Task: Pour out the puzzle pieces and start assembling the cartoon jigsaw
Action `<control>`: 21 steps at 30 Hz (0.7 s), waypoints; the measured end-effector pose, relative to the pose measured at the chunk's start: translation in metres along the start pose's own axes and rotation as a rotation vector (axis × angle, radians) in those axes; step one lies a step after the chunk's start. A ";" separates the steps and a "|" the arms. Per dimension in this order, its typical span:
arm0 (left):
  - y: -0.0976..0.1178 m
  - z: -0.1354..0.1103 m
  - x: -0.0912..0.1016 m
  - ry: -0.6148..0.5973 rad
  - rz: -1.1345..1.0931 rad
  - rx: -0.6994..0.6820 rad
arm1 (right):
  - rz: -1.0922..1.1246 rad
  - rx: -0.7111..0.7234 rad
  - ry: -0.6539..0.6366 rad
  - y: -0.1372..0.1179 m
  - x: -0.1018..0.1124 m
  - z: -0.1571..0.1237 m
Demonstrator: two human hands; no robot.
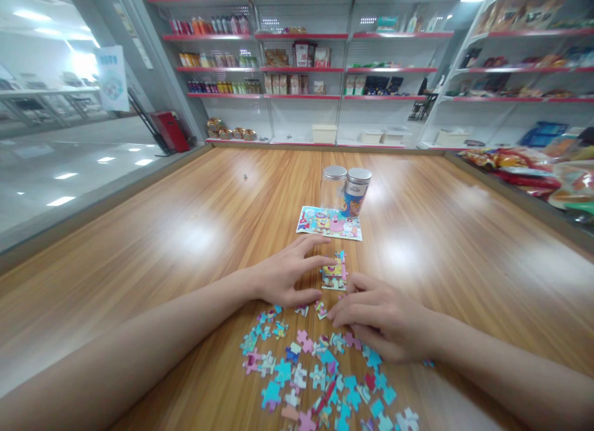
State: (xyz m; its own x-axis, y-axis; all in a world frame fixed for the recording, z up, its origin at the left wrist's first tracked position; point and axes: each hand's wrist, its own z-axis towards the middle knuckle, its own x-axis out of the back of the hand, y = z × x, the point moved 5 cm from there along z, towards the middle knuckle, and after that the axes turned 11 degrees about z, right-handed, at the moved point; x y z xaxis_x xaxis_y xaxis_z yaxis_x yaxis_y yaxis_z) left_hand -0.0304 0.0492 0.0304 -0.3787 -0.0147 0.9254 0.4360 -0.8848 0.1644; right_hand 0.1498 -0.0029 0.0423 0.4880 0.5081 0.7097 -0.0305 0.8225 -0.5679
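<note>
A small joined section of a jigsaw puzzle (332, 282) lies on the wooden table, showing a yellow cartoon figure. My left hand (294, 271) is spread, with a fingertip on this section and the thumb near loose pieces below it. Just to the lower right, my right hand (378, 313) has its fingers curled together, tips down near a loose puzzle piece (320, 310). Whether those fingers grip anything is hidden. Many loose jigsaw pieces (283, 371), mostly blue, pink and white, are scattered closest to me. Beyond my left hand lies a colourful reference picture (330, 224).
A clear jar (333, 188) and a blue-labelled jar (356, 193), both silver-lidded, stand at the picture's far edge. A tiny object (245, 177) sits farther left on the table. Shelves of goods (301, 66) line the back, and packaged snacks (529, 171) lie at right.
</note>
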 end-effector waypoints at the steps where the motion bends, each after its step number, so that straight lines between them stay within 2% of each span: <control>1: 0.000 0.000 0.000 0.004 -0.002 -0.004 | -0.014 0.010 -0.004 -0.001 0.000 0.000; 4: 0.002 0.000 0.002 0.004 -0.005 -0.018 | -0.046 0.066 0.007 -0.003 0.000 -0.001; 7: 0.002 0.001 0.003 0.000 -0.002 -0.021 | -0.070 0.098 0.120 -0.004 0.006 -0.004; 11: 0.002 0.001 0.003 -0.009 0.016 -0.023 | -0.119 0.015 0.239 0.004 0.012 -0.009; 15: 0.003 0.001 0.002 -0.015 0.031 -0.027 | -0.122 -0.044 0.230 0.010 0.011 -0.011; 21: 0.003 0.001 0.002 -0.018 0.033 -0.021 | -0.048 -0.008 0.166 0.008 0.007 -0.006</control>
State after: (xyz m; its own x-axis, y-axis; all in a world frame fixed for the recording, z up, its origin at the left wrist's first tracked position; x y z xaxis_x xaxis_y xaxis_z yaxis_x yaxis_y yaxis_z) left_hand -0.0291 0.0473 0.0332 -0.3500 -0.0356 0.9361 0.4306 -0.8935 0.1271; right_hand 0.1584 0.0053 0.0399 0.6260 0.4189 0.6578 0.0025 0.8424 -0.5389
